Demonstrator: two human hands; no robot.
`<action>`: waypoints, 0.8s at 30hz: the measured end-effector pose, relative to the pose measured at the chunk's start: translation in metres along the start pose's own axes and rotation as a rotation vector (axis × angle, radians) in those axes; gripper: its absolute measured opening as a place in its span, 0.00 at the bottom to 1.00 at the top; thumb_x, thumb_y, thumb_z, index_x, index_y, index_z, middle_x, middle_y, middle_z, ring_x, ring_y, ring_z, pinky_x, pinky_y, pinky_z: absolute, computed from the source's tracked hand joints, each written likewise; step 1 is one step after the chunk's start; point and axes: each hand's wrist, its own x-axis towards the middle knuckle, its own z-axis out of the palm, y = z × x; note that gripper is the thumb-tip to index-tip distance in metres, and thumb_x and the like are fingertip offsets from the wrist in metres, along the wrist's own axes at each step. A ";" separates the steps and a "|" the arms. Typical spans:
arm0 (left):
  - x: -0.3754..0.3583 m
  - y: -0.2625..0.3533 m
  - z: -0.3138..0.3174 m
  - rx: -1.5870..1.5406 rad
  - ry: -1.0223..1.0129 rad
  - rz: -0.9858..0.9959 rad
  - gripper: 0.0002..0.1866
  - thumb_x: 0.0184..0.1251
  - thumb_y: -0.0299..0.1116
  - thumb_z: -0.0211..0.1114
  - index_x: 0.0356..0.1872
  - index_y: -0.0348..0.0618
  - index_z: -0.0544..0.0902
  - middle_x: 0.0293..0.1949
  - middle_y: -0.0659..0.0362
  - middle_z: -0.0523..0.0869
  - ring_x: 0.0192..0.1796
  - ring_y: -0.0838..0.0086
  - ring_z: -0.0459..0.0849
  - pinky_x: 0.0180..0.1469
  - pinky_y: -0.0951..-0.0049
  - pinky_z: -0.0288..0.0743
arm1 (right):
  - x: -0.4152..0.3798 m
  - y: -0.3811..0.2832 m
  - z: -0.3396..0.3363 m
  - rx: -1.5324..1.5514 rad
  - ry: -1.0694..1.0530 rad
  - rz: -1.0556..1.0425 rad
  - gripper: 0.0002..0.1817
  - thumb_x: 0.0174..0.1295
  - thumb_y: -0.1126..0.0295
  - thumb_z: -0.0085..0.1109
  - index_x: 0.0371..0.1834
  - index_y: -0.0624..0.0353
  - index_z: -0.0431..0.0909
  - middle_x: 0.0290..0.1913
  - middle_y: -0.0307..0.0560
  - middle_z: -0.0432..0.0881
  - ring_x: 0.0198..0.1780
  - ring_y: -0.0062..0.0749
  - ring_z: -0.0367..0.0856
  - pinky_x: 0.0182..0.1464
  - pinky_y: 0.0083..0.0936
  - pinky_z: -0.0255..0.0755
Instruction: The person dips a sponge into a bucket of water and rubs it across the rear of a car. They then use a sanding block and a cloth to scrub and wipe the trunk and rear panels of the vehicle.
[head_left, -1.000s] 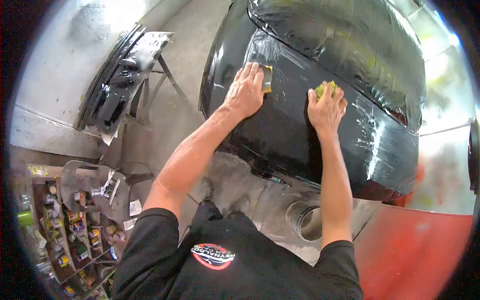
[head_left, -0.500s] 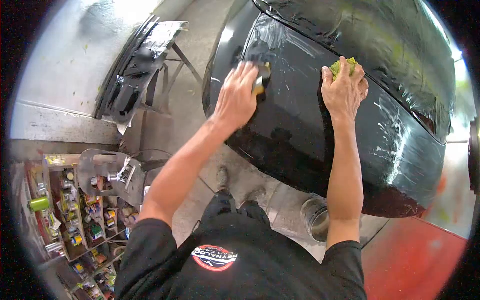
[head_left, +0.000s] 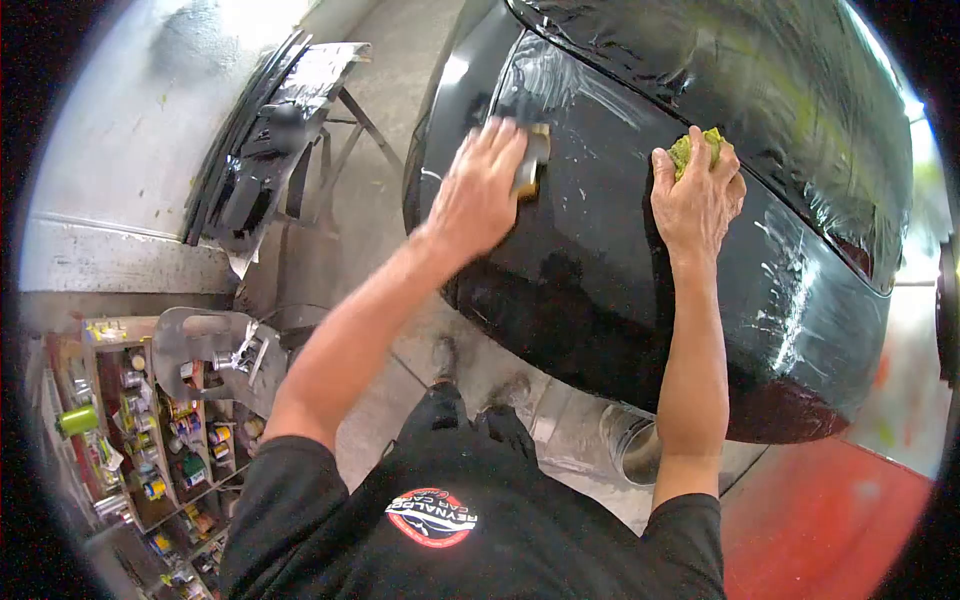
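A glossy, wet black car panel (head_left: 600, 280) curves in front of me, with whitish suds streaked at its far left and on its right side. On its left part, my left hand (head_left: 478, 185) presses down a flat grey pad with yellow-brown edges, like a sanding pad (head_left: 535, 163); the fingers cover much of it, and motion blurs them slightly. Farther right, my right hand (head_left: 700, 195) has its fingers curled over a yellow-green sponge (head_left: 712, 140), near the seam beside the plastic sheeting (head_left: 770, 80).
Left of the car, a dark car part (head_left: 265, 150) rests on a metal stand (head_left: 350, 130). A shelf of cans and bottles (head_left: 150, 430) stands at the lower left. Beneath the panel's front edge is a bucket (head_left: 632, 450). A red surface (head_left: 810, 520) lies at the lower right.
My left hand and the pad have shifted slightly to the right on the panel. My right hand with the sponge has moved a little right and down.
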 end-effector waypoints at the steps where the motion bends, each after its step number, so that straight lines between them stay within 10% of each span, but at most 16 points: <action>1: 0.030 -0.015 0.009 -0.012 0.009 0.027 0.22 0.68 0.23 0.61 0.63 0.29 0.78 0.68 0.37 0.78 0.72 0.42 0.74 0.75 0.47 0.67 | 0.001 0.000 0.001 -0.005 0.009 -0.007 0.33 0.69 0.45 0.63 0.74 0.48 0.75 0.74 0.61 0.66 0.71 0.66 0.67 0.73 0.60 0.61; 18: 0.140 -0.072 0.051 -0.134 0.075 -0.025 0.19 0.74 0.33 0.62 0.61 0.35 0.82 0.65 0.43 0.81 0.67 0.45 0.78 0.73 0.49 0.71 | 0.002 0.000 0.001 0.002 0.050 -0.034 0.33 0.69 0.45 0.64 0.73 0.49 0.76 0.72 0.60 0.68 0.71 0.64 0.67 0.74 0.58 0.61; 24: 0.077 -0.062 0.036 -0.055 0.132 0.149 0.18 0.75 0.31 0.60 0.63 0.40 0.82 0.66 0.47 0.83 0.67 0.45 0.80 0.70 0.51 0.74 | -0.001 0.000 0.001 -0.002 0.043 -0.028 0.34 0.69 0.44 0.63 0.73 0.48 0.75 0.72 0.58 0.67 0.70 0.64 0.68 0.73 0.59 0.62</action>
